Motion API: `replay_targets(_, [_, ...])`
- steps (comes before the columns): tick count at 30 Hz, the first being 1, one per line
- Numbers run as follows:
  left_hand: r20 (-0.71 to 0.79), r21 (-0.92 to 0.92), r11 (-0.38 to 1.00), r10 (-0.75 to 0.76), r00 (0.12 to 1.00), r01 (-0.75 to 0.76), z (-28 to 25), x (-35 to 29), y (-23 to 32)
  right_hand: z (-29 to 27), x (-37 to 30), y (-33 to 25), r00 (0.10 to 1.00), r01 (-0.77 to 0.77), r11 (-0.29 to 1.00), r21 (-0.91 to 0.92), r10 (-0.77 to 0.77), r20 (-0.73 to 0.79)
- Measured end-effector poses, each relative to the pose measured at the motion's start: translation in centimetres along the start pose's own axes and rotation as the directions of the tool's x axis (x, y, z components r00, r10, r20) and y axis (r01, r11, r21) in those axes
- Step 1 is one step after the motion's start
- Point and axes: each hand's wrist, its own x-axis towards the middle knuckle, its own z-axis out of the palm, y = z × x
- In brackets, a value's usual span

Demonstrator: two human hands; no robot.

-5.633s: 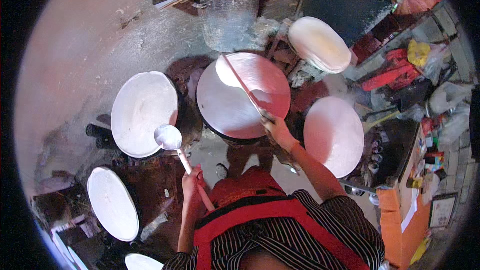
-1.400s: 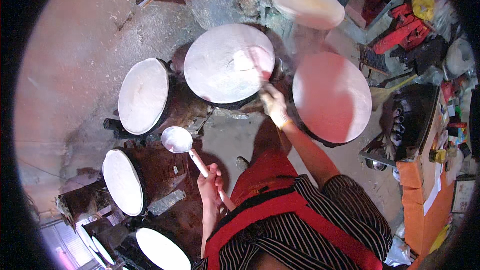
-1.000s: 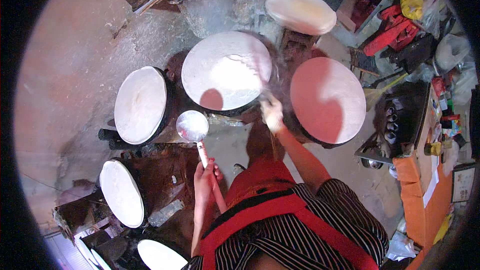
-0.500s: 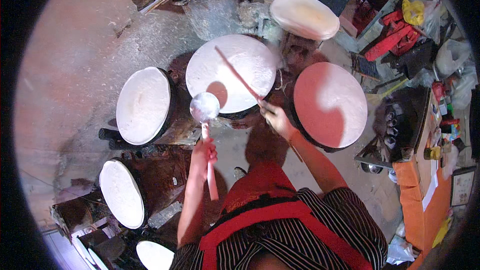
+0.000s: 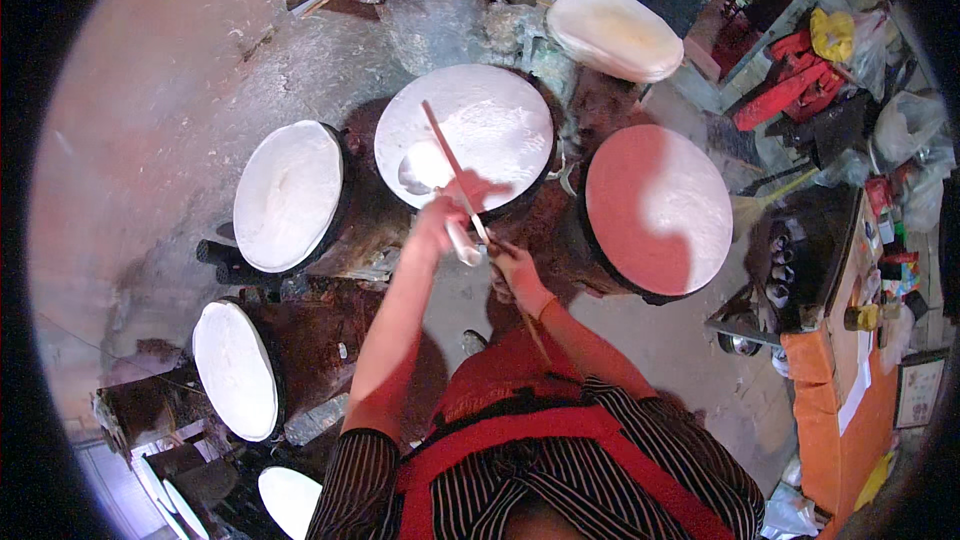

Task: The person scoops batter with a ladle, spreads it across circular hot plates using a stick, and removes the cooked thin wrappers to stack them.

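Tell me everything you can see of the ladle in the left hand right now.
The ladle has a round, shallow, pale bowl that looks like metal and a short light handle. The left hand grips the handle near its lower end. The bowl lies over the near left part of the middle round griddle, which is coated white; whether it touches the surface cannot be told. The handle slants down and right toward the right hand, which holds a thin stick that runs close beside the ladle.
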Motion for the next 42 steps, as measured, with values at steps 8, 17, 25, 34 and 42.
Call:
replay_targets(8, [0.283,-0.181,0.941,-0.23,0.931,0.287,0.2,-13.4,6.9,-7.3,3.0,-6.1,0.963,0.216,0.894,-0.393,-0.261,-0.063])
replay_targets(17, [0.092,-0.262,0.942,-0.193,0.977,0.21,-6.0,-16.5,4.2,-6.3,3.0,-6.6,0.887,0.287,0.703,-0.65,-0.452,-0.097])
replay_targets(25, [-0.09,-0.451,0.891,-0.101,0.991,0.05,-9.1,-21.5,-1.8,-5.4,-3.6,-4.2,0.862,0.478,0.374,-0.795,-0.372,0.343])
replay_targets(34, [0.044,-0.839,0.521,-0.227,0.973,0.159,-8.7,-23.6,-4.3,-7.5,-1.4,-14.4,0.821,0.376,-0.336,-0.863,-0.312,0.479])
replay_targets(42, [-0.417,0.104,0.993,0.101,0.903,-0.063,-1.3,-25.6,-4.1,-15.9,5.7,-11.0,0.855,0.441,0.23,-0.868,-0.403,0.327])
